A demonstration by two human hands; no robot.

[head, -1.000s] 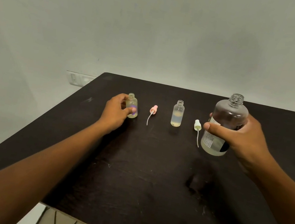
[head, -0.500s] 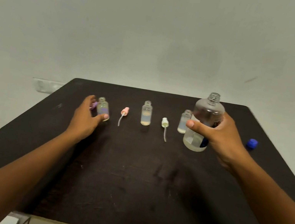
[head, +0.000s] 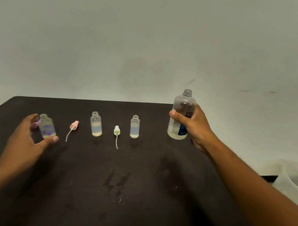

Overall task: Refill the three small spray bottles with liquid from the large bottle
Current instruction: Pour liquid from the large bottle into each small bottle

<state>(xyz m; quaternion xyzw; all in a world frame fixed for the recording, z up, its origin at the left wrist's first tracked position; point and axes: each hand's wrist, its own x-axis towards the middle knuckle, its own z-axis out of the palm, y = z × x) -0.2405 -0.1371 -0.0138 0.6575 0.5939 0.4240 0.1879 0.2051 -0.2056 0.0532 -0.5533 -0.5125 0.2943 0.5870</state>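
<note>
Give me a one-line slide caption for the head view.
Right hand lifts the uncapped large bottle while left hand steadies one of three open small bottles on a dark table.

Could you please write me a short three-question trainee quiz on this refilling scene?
1. True or false: the large clear plastic bottle in the right hand is uncapped.
2. How many small clear spray bottles stand open on the dark table? A) one B) two C) three
3. Fill in: the pink spray pump lies between the leftmost small bottle and the ____ small bottle.

Key: 1 true; 2 C; 3 middle. The left hand is at the leftmost one; the third stands beside the pale yellow spray pump.
</note>
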